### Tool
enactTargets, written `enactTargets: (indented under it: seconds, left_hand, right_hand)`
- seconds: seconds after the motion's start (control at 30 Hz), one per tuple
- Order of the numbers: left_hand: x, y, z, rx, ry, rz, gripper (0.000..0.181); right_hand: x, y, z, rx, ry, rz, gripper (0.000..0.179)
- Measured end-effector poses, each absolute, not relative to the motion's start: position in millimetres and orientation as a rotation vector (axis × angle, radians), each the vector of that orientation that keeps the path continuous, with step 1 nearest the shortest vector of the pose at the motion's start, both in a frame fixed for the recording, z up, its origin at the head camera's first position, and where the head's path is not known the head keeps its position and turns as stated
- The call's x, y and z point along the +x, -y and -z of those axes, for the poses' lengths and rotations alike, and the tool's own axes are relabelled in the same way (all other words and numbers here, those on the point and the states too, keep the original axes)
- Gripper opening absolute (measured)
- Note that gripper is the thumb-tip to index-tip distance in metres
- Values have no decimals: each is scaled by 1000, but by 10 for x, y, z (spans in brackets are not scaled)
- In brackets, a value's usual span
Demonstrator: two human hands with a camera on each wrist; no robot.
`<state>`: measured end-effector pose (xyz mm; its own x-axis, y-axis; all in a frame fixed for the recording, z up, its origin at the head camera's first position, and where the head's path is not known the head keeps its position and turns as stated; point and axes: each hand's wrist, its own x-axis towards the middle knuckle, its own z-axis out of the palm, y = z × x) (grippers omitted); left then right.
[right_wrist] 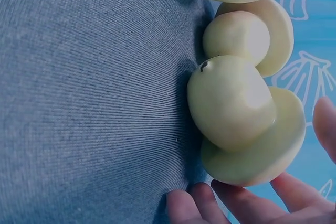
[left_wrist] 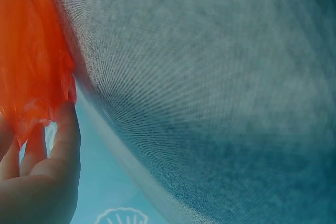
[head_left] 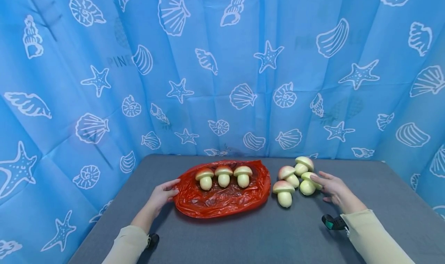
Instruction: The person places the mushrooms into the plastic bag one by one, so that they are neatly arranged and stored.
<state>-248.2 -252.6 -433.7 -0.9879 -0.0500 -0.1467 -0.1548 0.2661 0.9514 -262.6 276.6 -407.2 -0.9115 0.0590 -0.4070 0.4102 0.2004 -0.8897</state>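
Observation:
Three toy mushrooms (head_left: 223, 181) with red and pale caps lie in a row on a crumpled red plastic bag (head_left: 222, 206). My left hand (head_left: 163, 194) pinches the bag's left edge; in the left wrist view the thumb and fingers meet the orange-looking plastic (left_wrist: 37, 51). To the right of the bag is a cluster of several more toy mushrooms (head_left: 285, 198). Beside the cluster's right side is my right hand (head_left: 335, 192), its fingers spread around the cap of the nearest pale mushroom (right_wrist: 231, 103). The right wrist view shows the thumb apart from it, fingertips close to the cap.
Everything lies on a dark grey cloth-covered table (head_left: 243, 241). Behind it and at both sides hangs a blue curtain (head_left: 215, 74) printed with white shells and starfish. Dark straps with small devices (head_left: 334, 222) sit at the wrists.

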Motion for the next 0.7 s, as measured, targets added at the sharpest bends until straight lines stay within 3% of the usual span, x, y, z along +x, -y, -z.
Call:
enactTargets:
  seconds: [0.37, 0.7]
  left_hand:
    - [-2467, 2528, 4331, -184, -2439, -1835, 43]
    - [-2475, 2511, 4323, -194, -2430, -1843, 43]
  right_hand:
    - [-2788, -2847, 4242, 537, -2249, 1721, 94]
    - [-2621, -2771, 4072, 478, -2248, 1717, 91]
